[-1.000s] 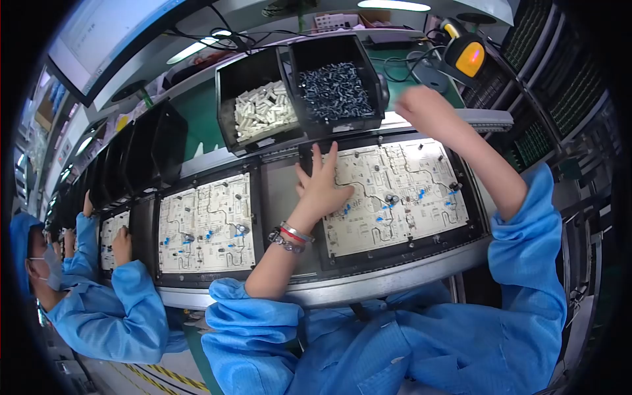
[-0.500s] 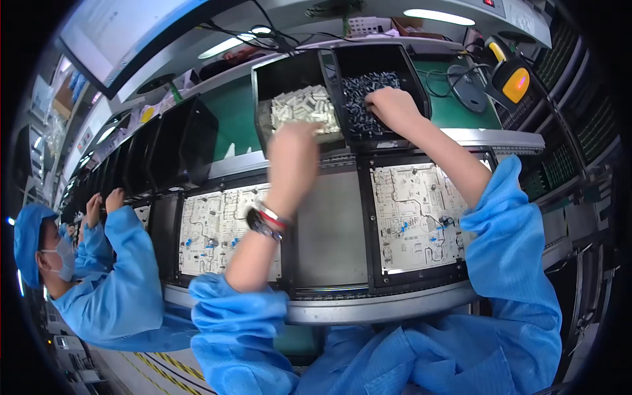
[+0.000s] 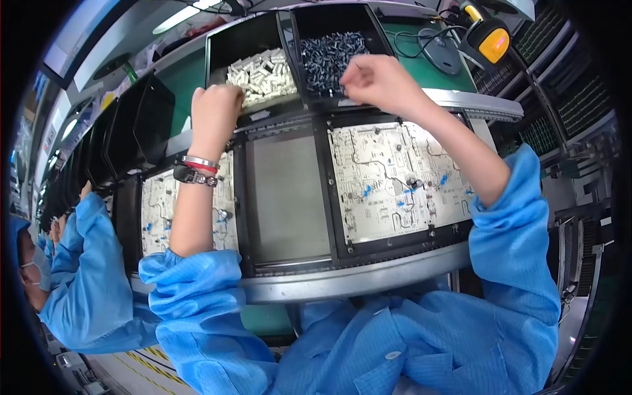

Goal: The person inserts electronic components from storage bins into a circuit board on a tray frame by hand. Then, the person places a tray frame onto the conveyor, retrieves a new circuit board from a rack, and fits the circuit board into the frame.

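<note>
My left hand, a band and a red string at its wrist, is at the front left corner of a black bin of small white block-shaped parts. Its fingers are curled in, and what they hold is hidden. Over the front right part of the neighbouring bin of small dark parts is my right hand. Thumb and fingertips are pinched together there; anything between them is too small to make out. Below my right forearm lies a white circuit board with blue and black components, set in a black frame.
Another circuit board lies left, partly behind my left forearm. Between the boards is a grey plate. A yellow-and-black handheld scanner stands back right. A metal rail runs along the front. A co-worker in blue is at left.
The view has shifted, so the scene sits further left and higher. My left hand has moved left from before the white parts. My right hand has drawn back from the dark parts, towards me.
</note>
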`<act>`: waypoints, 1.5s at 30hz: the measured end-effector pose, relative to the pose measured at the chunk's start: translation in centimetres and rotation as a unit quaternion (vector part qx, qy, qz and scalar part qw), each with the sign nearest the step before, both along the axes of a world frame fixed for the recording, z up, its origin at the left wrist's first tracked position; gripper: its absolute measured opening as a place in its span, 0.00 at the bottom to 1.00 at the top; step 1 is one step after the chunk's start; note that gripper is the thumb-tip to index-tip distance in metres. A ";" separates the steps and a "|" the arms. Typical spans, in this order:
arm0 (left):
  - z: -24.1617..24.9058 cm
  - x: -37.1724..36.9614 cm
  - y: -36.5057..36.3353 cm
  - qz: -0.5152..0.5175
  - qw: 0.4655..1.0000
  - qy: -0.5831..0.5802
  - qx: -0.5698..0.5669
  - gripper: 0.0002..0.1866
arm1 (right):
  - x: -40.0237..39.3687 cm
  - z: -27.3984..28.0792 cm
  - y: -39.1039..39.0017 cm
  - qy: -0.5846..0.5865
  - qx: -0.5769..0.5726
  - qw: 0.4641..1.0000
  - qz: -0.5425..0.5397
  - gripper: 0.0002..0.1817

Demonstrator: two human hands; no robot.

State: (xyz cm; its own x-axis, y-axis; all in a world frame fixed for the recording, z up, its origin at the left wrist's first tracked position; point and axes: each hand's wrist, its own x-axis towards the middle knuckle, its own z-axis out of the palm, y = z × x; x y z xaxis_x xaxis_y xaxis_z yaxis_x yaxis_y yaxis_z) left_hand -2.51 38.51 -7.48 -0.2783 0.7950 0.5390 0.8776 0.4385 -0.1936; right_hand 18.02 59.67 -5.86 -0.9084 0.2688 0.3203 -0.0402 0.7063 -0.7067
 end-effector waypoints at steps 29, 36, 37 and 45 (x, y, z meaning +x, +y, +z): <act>-4.5 14.1 1.3 -0.179 0.359 -0.879 0.258 0.09 | 13.7 -8.3 -6.4 0.003 0.128 0.988 0.088 0.09; -4.8 14.3 1.8 -0.146 0.397 -0.867 0.263 0.08 | 13.1 -3.4 -5.7 -0.065 0.331 0.924 0.183 0.12; -4.9 14.4 1.9 -0.136 0.415 -0.861 0.262 0.07 | 12.4 -1.8 -5.1 -0.055 0.307 0.941 0.133 0.13; -5.8 15.7 3.3 -0.139 0.585 -0.770 0.213 0.11 | -2.2 -1.0 3.7 0.071 0.330 0.941 -0.007 0.13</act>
